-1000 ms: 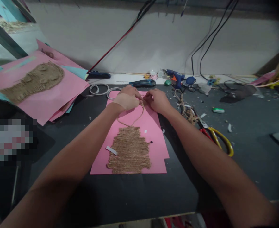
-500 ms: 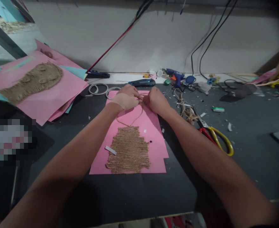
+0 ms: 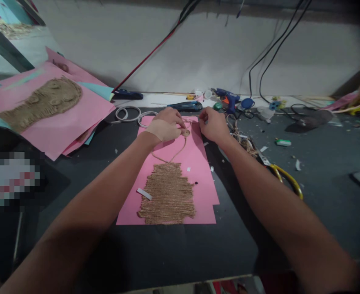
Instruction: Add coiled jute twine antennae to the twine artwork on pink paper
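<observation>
Left hand (image 3: pixel 164 125): fingers holding one twine coil (image 3: pixel 186 132); right hand (image 3: pixel 214 125): fingers curled, can't tell grip.

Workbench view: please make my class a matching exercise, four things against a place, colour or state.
Things:
1. String panel
2. Scissors
3. Glue gun
4. Left hand

Matches:
A. Blue, near the wall
B. At the small string coil
C. Yellow-handled, partly behind the right forearm
D. Brown, with a white strip across one edge

Pairs: 1-D; 2-C; 3-A; 4-B
</observation>
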Tool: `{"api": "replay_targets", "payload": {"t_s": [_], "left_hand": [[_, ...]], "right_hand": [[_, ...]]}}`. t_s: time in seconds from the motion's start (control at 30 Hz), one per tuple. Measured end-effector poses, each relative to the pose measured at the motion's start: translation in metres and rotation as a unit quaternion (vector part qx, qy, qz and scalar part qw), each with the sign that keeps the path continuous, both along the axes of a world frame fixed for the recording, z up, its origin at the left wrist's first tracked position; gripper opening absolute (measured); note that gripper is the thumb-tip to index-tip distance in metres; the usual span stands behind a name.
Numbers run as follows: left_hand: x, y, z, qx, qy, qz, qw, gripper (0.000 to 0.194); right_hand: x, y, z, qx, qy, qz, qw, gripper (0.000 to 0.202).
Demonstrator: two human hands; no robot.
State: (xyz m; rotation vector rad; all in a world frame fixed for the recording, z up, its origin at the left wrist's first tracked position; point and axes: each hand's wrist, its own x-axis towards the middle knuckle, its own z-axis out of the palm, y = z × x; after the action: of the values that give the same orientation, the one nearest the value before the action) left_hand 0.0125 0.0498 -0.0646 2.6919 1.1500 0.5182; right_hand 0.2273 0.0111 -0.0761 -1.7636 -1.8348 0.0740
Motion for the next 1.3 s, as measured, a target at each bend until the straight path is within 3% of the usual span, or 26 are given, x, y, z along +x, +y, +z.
{"api": "replay_targets", "payload": {"t_s": [0.13,0.53,0.73,1.3], "left_hand": [[0.001,-0.001,0.003,-0.002,0.003,0.001,1.0,0.016],[0.0,-0.003,0.002,-0.012,0.003,-0.022,1.0,0.022],[0.001,-0.008,0.009,0.009,0.048,-0.035,0.998,0.023],[0.002,-0.009,0.005,-0.035,-0.021,-0.026,0.999,0.02]], "right_hand": [[0.003,0.0,0.004,-0.017,-0.022,-0.02,0.999,0.033],[0.01,-0.003,0.017,-0.074,-0.066,-0.051,0.994,0.028],[0.012,-0.007,0.024,-0.115,-0.09,-0.051,0.988,0.03],[0.022,-0.01,0.05,-0.276,-0.204,-0.024,0.939,0.025]]}}
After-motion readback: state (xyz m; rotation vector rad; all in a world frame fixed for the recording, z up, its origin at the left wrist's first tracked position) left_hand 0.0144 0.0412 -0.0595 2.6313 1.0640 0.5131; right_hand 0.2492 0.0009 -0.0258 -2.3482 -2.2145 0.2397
